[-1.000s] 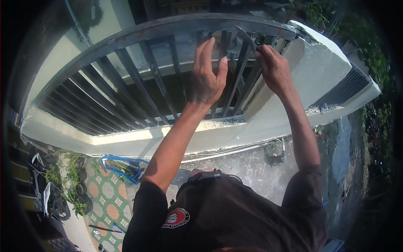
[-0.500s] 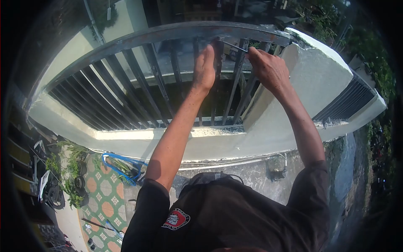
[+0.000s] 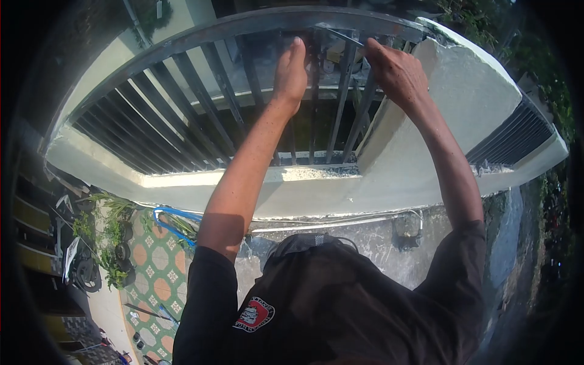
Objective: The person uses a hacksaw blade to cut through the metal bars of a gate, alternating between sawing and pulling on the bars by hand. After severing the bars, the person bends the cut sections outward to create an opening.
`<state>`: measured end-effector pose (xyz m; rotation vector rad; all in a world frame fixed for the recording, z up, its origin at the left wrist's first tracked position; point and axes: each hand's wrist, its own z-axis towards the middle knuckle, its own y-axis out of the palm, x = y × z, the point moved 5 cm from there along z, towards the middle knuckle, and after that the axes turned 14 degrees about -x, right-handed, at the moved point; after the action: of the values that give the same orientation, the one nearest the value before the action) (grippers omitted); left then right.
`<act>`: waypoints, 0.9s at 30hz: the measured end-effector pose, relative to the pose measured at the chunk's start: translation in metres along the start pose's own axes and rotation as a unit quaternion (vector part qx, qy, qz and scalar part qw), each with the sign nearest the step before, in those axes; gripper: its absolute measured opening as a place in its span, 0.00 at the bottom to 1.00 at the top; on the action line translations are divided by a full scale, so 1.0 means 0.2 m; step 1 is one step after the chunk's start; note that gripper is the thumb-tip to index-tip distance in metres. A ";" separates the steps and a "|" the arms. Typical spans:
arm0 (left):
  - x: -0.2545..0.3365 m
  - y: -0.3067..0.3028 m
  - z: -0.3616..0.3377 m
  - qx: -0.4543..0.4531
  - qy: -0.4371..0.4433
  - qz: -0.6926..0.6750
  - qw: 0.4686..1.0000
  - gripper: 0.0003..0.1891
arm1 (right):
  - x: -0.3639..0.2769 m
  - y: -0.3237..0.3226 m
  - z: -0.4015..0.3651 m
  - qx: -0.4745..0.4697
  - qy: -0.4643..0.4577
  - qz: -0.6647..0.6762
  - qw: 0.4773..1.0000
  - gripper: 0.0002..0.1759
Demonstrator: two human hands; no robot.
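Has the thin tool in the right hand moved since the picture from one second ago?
Yes, leftward: the thin tool in the right hand now reaches farther along the top rail, its tip farther from the pale pillar.

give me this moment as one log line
left hand: by railing bars, contact unclear | right hand: holding thin tool | tool tip: near top rail

Thin blade (image 3: 342,35), aslant near top of dark barred railing (image 3: 243,24).
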<state>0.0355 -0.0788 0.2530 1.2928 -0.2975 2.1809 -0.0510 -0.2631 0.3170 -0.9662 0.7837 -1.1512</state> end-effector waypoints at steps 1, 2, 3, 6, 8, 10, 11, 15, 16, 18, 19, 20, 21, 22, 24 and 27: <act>-0.02 -0.02 0.00 0.018 0.000 0.007 1.000 0.30 | 0.00 0.03 0.00 -0.009 -0.009 0.001 1.000 0.09; -0.01 -0.03 0.01 0.034 0.002 0.017 0.999 0.29 | 0.00 0.05 0.01 -0.014 -0.019 0.002 1.000 0.09; -0.01 -0.03 0.01 0.046 0.005 0.019 0.999 0.29 | 0.00 0.09 0.00 -0.043 -0.016 -0.025 0.999 0.09; 0.01 0.00 -0.01 0.046 -0.007 0.038 0.998 0.34 | -0.01 0.08 0.00 -0.040 -0.012 -0.032 0.999 0.09; 0.00 -0.01 -0.01 0.062 -0.012 0.034 0.997 0.31 | -0.02 0.00 0.02 -0.020 -0.025 -0.027 0.999 0.09; -0.04 -0.04 0.00 0.076 -0.019 0.031 0.996 0.27 | 0.00 0.01 0.02 0.000 -0.035 -0.021 0.999 0.09; -0.05 -0.05 0.01 0.064 -0.004 0.014 0.998 0.27 | 0.01 0.07 0.02 -0.004 -0.061 -0.055 0.997 0.09; -0.04 -0.05 0.01 0.054 -0.005 0.006 0.999 0.27 | -0.02 0.23 -0.06 -0.107 -0.046 -0.045 0.992 0.09; -0.04 -0.05 0.00 0.056 -0.005 0.007 0.998 0.27 | -0.03 0.26 -0.08 -0.152 -0.036 -0.027 0.987 0.08; -0.02 -0.03 0.00 0.040 -0.025 0.022 0.999 0.29 | -0.04 0.19 -0.07 -0.146 -0.044 -0.027 0.988 0.08; -0.01 -0.03 -0.01 0.043 -0.026 0.024 0.998 0.29 | -0.03 0.13 -0.06 -0.098 -0.051 -0.025 0.994 0.08; 0.02 0.01 -0.02 0.028 -0.031 0.034 0.999 0.29 | -0.03 0.08 -0.04 -0.049 -0.061 -0.019 0.997 0.07; 0.05 0.01 -0.03 0.015 -0.035 0.048 0.998 0.30 | -0.01 0.04 -0.03 0.017 -0.095 0.012 0.995 0.08; 0.04 0.00 -0.04 0.017 -0.049 0.055 0.997 0.30 | -0.04 0.06 -0.01 0.020 -0.103 0.019 0.994 0.08; 0.08 0.05 -0.05 0.042 -0.052 0.047 0.997 0.29 | 0.01 0.01 -0.04 0.012 -0.088 0.041 0.995 0.07; 0.07 0.05 -0.02 0.042 -0.045 0.081 0.995 0.22 | 0.03 0.10 -0.09 -0.006 -0.075 0.070 0.995 0.08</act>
<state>0.0213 -0.0794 0.2636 1.4622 -0.3612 2.2937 -0.0585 -0.2696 0.2920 -0.9803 0.7259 -0.9426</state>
